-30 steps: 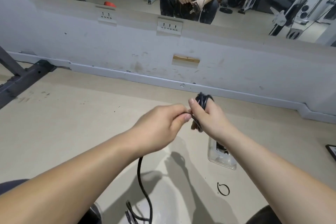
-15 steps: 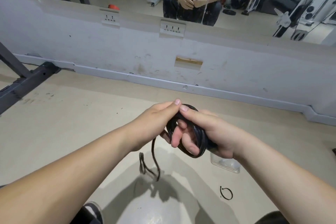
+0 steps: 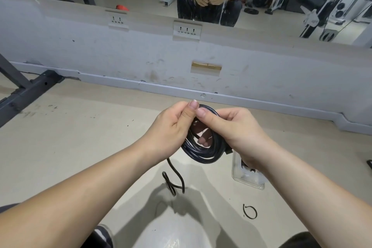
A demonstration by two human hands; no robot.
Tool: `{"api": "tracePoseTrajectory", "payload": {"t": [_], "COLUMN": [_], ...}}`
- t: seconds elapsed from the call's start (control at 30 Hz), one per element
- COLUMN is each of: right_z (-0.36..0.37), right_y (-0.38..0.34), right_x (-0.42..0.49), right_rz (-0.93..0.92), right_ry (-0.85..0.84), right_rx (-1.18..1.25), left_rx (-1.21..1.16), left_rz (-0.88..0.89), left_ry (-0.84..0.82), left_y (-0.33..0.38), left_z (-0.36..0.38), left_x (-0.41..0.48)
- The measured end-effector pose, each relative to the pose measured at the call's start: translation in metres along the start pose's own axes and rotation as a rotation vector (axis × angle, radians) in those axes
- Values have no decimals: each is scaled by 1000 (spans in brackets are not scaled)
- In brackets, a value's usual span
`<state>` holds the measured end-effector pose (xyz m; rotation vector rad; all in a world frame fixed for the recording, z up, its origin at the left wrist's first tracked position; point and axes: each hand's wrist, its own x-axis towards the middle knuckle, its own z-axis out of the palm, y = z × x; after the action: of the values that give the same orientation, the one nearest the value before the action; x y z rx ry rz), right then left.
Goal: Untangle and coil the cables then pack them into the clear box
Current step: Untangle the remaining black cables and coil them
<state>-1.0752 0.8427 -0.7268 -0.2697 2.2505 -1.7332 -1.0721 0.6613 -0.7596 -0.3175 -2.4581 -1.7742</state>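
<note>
Nothing I can read right now: no lettering or numbers come through on the cable I'm holding, on the clear box down on the floor, or on the socket plate on the wall ahead. Any marks there are too small and blurred to make out.

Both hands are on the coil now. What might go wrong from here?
The loose tail below the coil has a twisted loop that may knot. Nothing ties the coil; the left hand and right hand alone hold it, so turns might spring apart. The clear box under the right forearm could get knocked.
</note>
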Motion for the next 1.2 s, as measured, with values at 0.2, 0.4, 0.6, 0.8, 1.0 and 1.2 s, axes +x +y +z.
{"api": "tracePoseTrajectory", "payload": {"t": [0.2,0.4,0.6,0.8,1.0,1.2], "right_z": [5,6,18,18,18,0], "right_y": [6,5,3,6,16,31], "right_x": [0,1,2,12,25,40], "right_rz": [25,132,125,81,159,12], "right_ry": [-242,-352,-101,173,414,626], "right_rx": [343,489,404,290,437,-26], "left_rx": [183,140,109,4,-12,-97], "left_rz": [86,84,-42,-306,-512,-504], "left_ry": [172,186,143,-71,-530,-576], "left_y": [-1,-3,-21,-35,-24,-7], "left_z": [-4,-1,-3,13,48,62], "left_x": [-4,-6,-3,-15,-43,-57]}}
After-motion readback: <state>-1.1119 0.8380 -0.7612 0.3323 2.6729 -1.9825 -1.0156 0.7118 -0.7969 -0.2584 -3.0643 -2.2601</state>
